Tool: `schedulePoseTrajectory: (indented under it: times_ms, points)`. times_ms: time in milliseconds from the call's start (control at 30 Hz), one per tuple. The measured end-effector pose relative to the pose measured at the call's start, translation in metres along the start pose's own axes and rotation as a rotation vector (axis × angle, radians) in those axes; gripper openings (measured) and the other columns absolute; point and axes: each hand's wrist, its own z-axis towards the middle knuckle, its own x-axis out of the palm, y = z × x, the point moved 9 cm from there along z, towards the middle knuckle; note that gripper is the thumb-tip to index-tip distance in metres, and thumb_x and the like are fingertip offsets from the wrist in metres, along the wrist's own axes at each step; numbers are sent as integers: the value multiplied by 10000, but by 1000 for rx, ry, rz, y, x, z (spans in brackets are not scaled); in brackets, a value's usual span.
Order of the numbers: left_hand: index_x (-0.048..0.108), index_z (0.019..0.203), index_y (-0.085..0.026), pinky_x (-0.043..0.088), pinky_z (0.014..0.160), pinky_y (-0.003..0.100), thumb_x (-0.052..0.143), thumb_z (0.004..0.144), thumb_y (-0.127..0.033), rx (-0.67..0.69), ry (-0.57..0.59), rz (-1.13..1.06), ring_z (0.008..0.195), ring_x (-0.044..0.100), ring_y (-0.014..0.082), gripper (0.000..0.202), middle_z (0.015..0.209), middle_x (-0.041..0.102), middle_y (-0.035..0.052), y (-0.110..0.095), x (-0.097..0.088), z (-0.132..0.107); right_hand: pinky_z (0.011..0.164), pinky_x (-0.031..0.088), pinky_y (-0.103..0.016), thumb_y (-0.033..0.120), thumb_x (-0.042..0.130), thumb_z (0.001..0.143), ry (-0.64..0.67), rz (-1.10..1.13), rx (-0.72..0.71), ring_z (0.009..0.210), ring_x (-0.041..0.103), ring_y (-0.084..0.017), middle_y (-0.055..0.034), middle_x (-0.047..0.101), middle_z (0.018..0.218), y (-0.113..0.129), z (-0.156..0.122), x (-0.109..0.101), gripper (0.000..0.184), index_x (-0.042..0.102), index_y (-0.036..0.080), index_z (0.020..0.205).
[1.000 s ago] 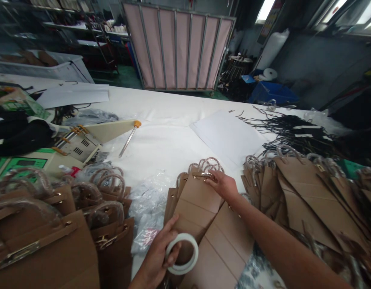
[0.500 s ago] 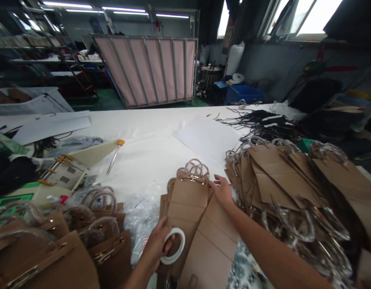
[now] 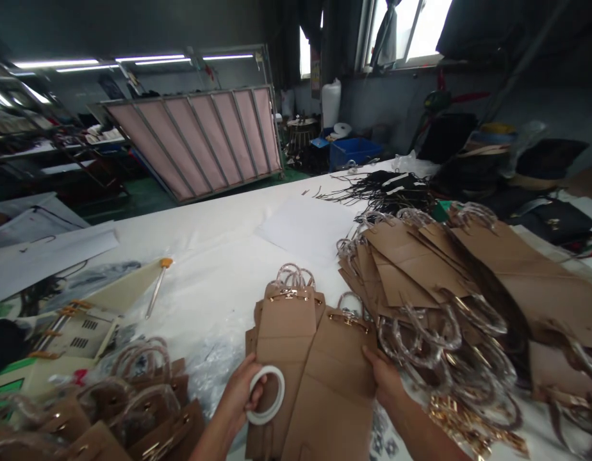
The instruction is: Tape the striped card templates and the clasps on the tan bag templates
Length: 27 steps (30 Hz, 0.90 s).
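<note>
My left hand (image 3: 241, 397) grips a white roll of tape (image 3: 266, 395), with a finger hooked through its hole. The roll rests over the lower edge of a stack of flat brown bags (image 3: 287, 333) with clear-wrapped round handles and gold clasps. My right hand (image 3: 385, 379) holds the right edge of another brown bag (image 3: 337, 378) that lies beside that stack, its fingers closed on the edge.
A large fanned pile of the same brown bags (image 3: 421, 269) lies to the right, with loose gold clasps (image 3: 464, 426) near me. More bags (image 3: 132, 397) sit at lower left beside a cream machine (image 3: 75, 333). An orange-handled screwdriver (image 3: 157, 288), white sheets (image 3: 305, 224) and black cords (image 3: 377, 189) lie on the white table.
My right hand has drawn back from the top of the middle stack to the lower right edge of the bag beside it. The view has tilted up and swung right. The tape roll stays in my left hand.
</note>
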Motion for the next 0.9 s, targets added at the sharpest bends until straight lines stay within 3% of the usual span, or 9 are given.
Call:
schedulePoseTrajectory:
  times_ms: [100,233,333,467,567,667,767,900]
  points:
    - [395,1362,-160,121,324,139,676,659,-339,-16,44,-19,322,347,56,779,566,615,-63,-2,-1,3,902,595,-493,586,767,740,180,351,281,1093,703,-378,-127,757,1169,-3,-26,21,422,770,285,1034]
    - [428,1322,-174,131,323,133,683,674,-309,-70,89,-70,316,354,57,710,547,607,-73,1,-8,6,974,566,-469,493,789,776,268,468,303,1158,677,-347,-114,736,1229,20,-41,45,420,739,255,1118]
    - [481,1283,-168,142,317,133,689,709,-323,-97,133,-99,306,325,44,629,541,599,-72,1,-11,8,975,556,-480,478,825,748,317,481,275,1082,710,-320,-106,757,1179,40,-19,91,497,695,217,1150]
    - [558,1203,-149,170,302,131,716,744,-349,-110,178,-114,322,333,35,525,563,582,-65,-5,-16,11,889,576,-462,471,883,640,278,392,251,910,736,-297,-90,795,958,50,26,155,496,707,184,1004]
    - [603,1159,-143,190,295,123,743,749,-326,-137,232,-155,326,328,26,469,564,575,-61,-13,-17,9,864,576,-428,459,888,614,225,398,215,877,724,-271,-67,791,921,56,35,177,462,699,195,943]
    - [625,1167,-146,188,311,112,765,739,-304,-151,241,-169,334,332,16,477,562,585,-54,-24,-22,-4,892,559,-372,457,876,641,180,443,137,908,713,-234,-40,783,972,68,13,171,437,680,217,950]
    - [609,1258,-154,201,339,116,759,761,-353,-127,272,-101,345,334,11,556,574,604,-44,-36,-20,-31,901,558,-376,432,874,681,139,537,144,941,715,-234,-48,774,1054,70,-31,139,460,664,228,1036]
    - [539,1378,-141,168,350,133,720,774,-393,-97,302,90,356,369,31,679,629,674,10,-37,1,-71,946,559,-441,454,878,673,117,589,348,1048,709,-303,-114,761,1133,24,-98,76,552,677,191,1115]
